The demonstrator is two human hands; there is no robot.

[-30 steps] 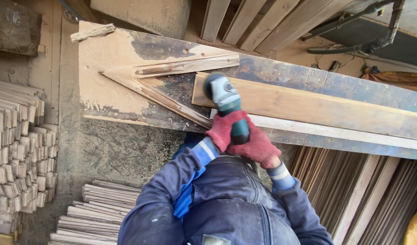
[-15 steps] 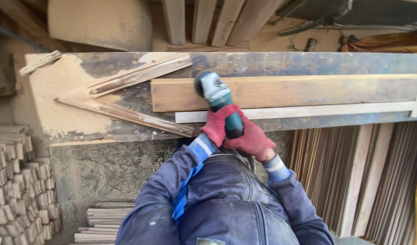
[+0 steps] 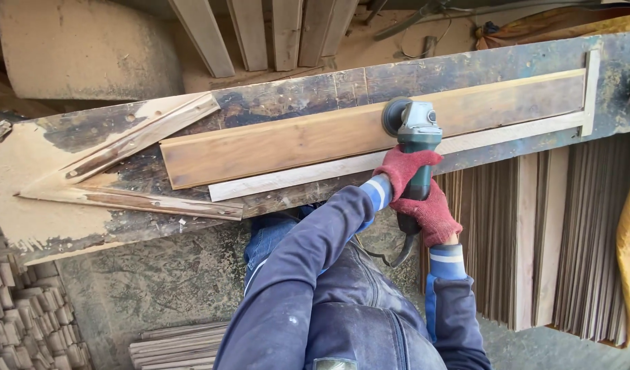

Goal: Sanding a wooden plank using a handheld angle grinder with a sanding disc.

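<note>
1. The angle grinder now sits about two thirds of the way along the long brown plank, its round disc flat on the plank's upper face; half a second ago it stood nearer the plank's left end, so the tool has travelled rightward along the wood.
2. Judging from that travel, the sanding pass is working steadily along the plank's length, with the right-hand stretch not yet reached.
3. The left hand, in a red glove, has its fingers wrapped tightly round the grinder's body just behind the head; the right hand, also red-gloved, is clamped on the rear handle, as in the earlier frames.
4. The plank lies on the dusty, dark workbench, touching a pale thin strip along its near edge.
5. The view has also shifted: the bench now runs uphill to the right, and the stacked slats beneath show more fully.
</note>
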